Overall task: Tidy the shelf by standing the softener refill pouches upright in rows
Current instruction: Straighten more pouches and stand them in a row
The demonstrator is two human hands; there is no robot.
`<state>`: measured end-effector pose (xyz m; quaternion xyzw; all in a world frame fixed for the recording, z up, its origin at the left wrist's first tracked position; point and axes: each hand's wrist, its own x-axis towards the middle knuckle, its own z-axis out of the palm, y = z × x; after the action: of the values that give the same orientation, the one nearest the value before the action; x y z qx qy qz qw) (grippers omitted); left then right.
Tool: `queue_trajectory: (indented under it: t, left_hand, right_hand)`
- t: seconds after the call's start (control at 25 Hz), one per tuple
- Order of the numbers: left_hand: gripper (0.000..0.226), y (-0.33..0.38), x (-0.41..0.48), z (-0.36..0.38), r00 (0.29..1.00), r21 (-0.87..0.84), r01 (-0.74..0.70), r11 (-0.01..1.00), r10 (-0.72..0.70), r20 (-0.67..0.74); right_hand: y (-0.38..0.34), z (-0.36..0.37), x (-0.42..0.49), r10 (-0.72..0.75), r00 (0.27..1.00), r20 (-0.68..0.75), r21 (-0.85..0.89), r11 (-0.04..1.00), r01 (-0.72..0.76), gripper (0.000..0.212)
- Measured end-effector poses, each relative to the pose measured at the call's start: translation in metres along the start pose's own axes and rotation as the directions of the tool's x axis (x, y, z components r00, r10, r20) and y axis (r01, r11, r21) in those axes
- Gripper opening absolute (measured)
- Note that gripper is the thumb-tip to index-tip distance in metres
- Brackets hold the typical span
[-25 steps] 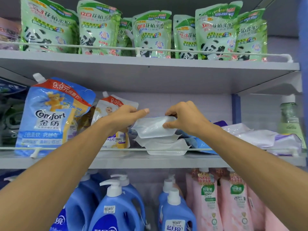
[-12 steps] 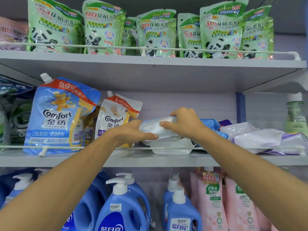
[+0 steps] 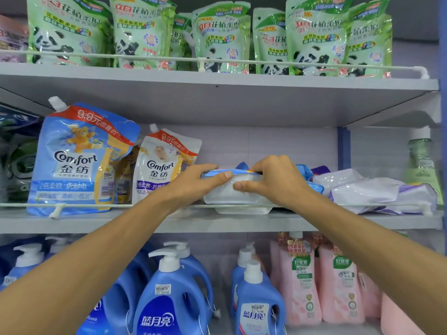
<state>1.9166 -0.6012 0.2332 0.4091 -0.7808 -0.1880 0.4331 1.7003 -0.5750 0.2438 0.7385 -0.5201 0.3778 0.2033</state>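
Two hands meet on one flat pouch at the middle of the frame. The left hand (image 3: 200, 183) and right hand (image 3: 274, 181) each make a closed grip on the near end of the top pouch (image 3: 246, 178), thumbs on its front face and fingers curled over its blue upper edge.

That pouch lies on its side on a stack of flat pouches (image 3: 232, 200) on the middle shelf (image 3: 217, 223), just behind the wire rail (image 3: 145, 205). Its pale base end faces the camera, so its long axis appears to run back into the shelf. Its spout end is hidden behind the hands.

Standing it would, I judge, mean swinging the far end up while the base drops to the shelf board. The likely slot is the gap left of centre, just beside the upright white Comfort pouch (image 3: 162, 165), and the left hand is nearer to it. The big blue Comfort pouch (image 3: 75, 160) stands further left. More fallen pouches (image 3: 377, 194) lie at the right of the frame.
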Motion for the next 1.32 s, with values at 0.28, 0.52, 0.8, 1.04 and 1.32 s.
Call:
queue_trajectory:
  t: [0.28, 0.52, 0.8, 1.04, 1.32]
  left_hand:
    - [0.055, 0.012, 0.004, 0.001, 0.941, -0.15, 0.322, 0.935, -0.333, -0.054]
    - [0.05, 0.013, 0.011, 0.005, 0.901, -0.388, 0.403, 0.829, -0.433, 0.01]
    - [0.051, 0.014, -0.004, 0.0, 0.904, -0.429, 0.416, 0.802, -0.417, 0.098]
    - [0.038, 0.005, -0.011, 0.002, 0.953, -0.432, 0.278, 0.858, -0.301, 0.014]
    - [0.086, 0.006, -0.019, -0.007, 0.985, -0.34, -0.06, 0.939, 0.0, -0.175]
  right_hand:
    - [-0.002, -0.015, -0.008, 0.362, 0.93, 0.071, 0.195, 0.909, -0.368, 0.071]
    - [-0.002, -0.017, 0.002, 0.438, 0.84, 0.32, 0.308, 0.79, -0.529, 0.058]
    - [0.012, 0.001, -0.011, 0.48, 0.825, 0.3, 0.408, 0.717, -0.565, 0.059]
    - [0.007, 0.0, -0.022, 0.463, 0.756, 0.462, 0.606, 0.457, -0.651, 0.075]
    - [0.001, 0.002, -0.024, 0.34, 0.924, 0.174, 0.748, 0.565, -0.349, 0.038]
